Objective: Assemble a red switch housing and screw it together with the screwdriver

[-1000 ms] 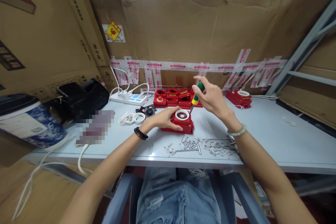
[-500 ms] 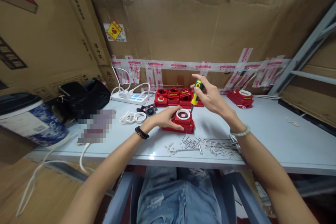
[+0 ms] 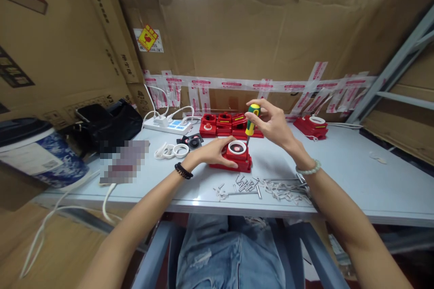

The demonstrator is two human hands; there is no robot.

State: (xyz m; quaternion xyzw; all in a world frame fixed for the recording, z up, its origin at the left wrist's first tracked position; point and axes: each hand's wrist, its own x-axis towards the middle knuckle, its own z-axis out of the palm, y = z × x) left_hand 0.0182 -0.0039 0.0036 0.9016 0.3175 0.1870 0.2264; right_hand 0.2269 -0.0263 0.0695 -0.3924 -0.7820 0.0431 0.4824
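Observation:
A red plastic housing with a white ring on top lies on the grey table. My left hand grips its left side, fingers curled round it. My right hand pinches the green and yellow handle of a small screwdriver, held upright with its tip down at the housing's back right corner. A scatter of screws and metal pins lies just in front of the housing.
A row of red housings stands at the back, another red unit to the right. White rings, a black part, a power strip, a black bag and a bucket sit left. Cardboard walls surround the table.
My right hand has shifted slightly left and turned on the screwdriver handle, which now stands more upright. My left hand and the housing have stayed put.

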